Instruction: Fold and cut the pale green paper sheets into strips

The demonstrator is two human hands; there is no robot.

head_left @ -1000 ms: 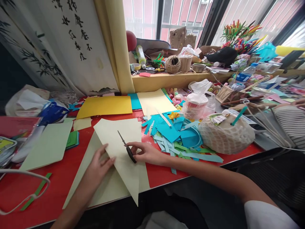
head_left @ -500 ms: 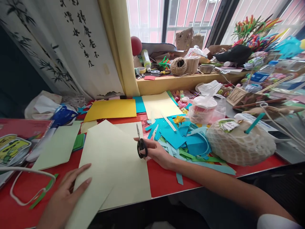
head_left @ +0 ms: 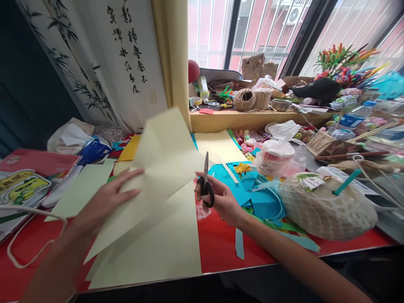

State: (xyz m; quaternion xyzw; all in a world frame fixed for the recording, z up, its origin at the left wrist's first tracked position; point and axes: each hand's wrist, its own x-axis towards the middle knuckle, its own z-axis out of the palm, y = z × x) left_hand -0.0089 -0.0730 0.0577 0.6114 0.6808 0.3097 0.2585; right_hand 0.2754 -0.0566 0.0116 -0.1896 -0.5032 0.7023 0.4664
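Note:
My left hand (head_left: 116, 195) grips the left edge of a pale green sheet of paper (head_left: 167, 155), which is lifted and tilted, blurred by motion. Its thumb lies on top and the other fingers go partly out of sight. Beneath it, more pale green sheets (head_left: 158, 252) lie flat at the table's front edge. In my right hand (head_left: 225, 200) are black-handled scissors (head_left: 205, 185), fingers through the handles and blades pointing up. The scissors are just right of the lifted sheet's corner. Blue paper scraps (head_left: 255, 189) lie beyond my right hand.
A netted coconut (head_left: 328, 206) with a teal straw sits at the right. A cream sheet (head_left: 217, 145) and a yellow sheet (head_left: 130, 147) lie at the back of the red table (head_left: 221, 248). Twine (head_left: 244, 99) and other craft supplies crowd the windowsill. A white cord (head_left: 34, 208) loops at left.
My left hand has raised the pale green sheet off the others and moved it up and right. My right hand has shifted slightly right with the scissors. The view has shifted too.

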